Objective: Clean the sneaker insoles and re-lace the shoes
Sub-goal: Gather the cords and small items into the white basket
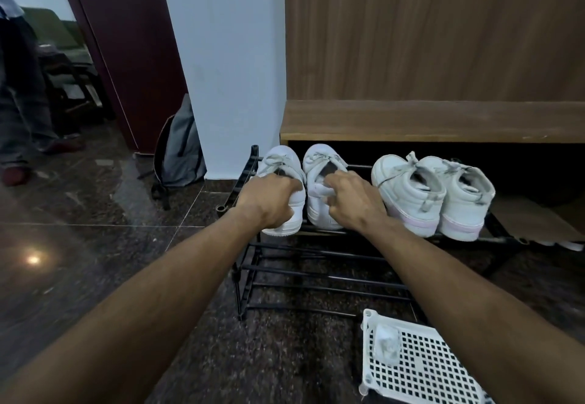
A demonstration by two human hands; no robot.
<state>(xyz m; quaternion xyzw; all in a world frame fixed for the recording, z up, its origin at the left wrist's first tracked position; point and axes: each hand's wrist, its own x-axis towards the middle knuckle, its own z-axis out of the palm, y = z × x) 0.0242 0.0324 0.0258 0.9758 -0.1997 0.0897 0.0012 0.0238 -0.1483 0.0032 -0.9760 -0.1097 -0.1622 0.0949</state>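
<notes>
A dark polished stone floor [79,245] fills the lower frame, with a white wall, a wood-panelled wall and a wooden bench [443,121] behind. At centre stands a black metal shoe rack [316,264]; on its top tier sit two pairs of white sneakers, heels toward the camera. The left hand [269,201] grips the heel of the leftmost sneaker [278,163], fingers curled over its collar. The right hand [351,197] has its fingers curled at the heel opening of the neighbouring sneaker [319,163], pinching the back edge. The second pair [433,194] sits just beside, toward the right. At lower right, a white perforated basket [427,375] lies on the floor, holding a small pale cloth [386,345]. A grey backpack [180,150] leans against the wall at centre left.
</notes>
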